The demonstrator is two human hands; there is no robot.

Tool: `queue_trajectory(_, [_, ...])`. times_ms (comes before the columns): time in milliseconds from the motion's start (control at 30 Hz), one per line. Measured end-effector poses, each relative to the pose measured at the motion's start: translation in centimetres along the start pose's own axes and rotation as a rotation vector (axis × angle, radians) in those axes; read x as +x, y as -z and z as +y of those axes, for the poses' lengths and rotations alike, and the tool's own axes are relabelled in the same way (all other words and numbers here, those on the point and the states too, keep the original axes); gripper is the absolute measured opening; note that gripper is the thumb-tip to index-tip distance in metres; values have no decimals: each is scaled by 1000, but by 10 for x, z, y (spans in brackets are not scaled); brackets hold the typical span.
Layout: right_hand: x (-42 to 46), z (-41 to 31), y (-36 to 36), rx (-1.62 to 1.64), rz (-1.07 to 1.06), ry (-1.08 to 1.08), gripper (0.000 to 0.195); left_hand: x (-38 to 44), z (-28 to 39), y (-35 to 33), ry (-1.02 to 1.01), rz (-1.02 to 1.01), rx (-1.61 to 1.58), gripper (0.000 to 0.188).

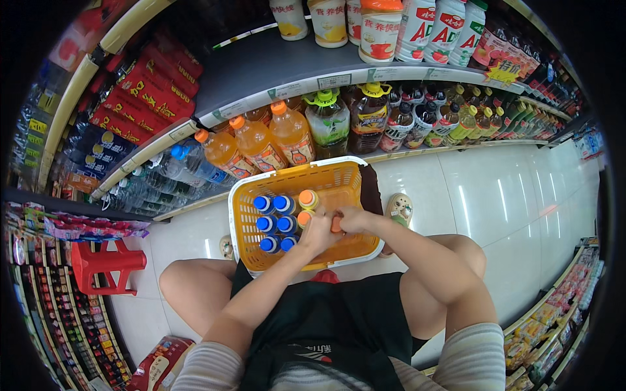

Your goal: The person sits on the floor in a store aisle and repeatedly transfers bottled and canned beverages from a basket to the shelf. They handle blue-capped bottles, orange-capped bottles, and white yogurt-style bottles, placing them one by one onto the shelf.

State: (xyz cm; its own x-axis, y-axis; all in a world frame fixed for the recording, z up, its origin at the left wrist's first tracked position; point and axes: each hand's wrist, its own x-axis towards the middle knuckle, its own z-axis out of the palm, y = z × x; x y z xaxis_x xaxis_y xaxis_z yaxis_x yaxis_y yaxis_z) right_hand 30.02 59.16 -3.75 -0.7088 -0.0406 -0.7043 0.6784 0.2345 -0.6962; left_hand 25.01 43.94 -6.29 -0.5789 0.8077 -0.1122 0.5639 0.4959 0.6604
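Observation:
A yellow plastic shopping basket (342, 176) with a white rim sits on the floor between my legs. Several blue-capped bottles (266, 225) stand upright in rows in its left part. Beside them are two orange-capped bottles (308, 198), the nearer one partly behind my left hand. My left hand (320, 233) and my right hand (353, 220) meet over the middle of the basket. Their fingers close around another bottle with an orange cap (336, 224); its body is mostly hidden by my hands.
A grey shelf (249, 68) holds large white drink bottles (381, 34). Below it stand orange soda bottles (261, 144) and tea jugs (326, 122), close behind the basket. A red plastic stool (108, 266) is at the left. A dark cloth-like item (370, 188) hangs over the basket's right edge.

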Motion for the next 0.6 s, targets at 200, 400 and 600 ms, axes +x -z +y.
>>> queue_trajectory(200, [44,50,-23,-142,-149,-151,32,-10,-41,-51,21,-37,39,41])
queue_trajectory(400, [36,37,-34,-257,-180,-162,25,-17,-55,-66,197,-106,46,31])
queue_trajectory(600, [32,-12,-17,-376,-135,17,37,-13,-43,-56,247,-104,127,37])
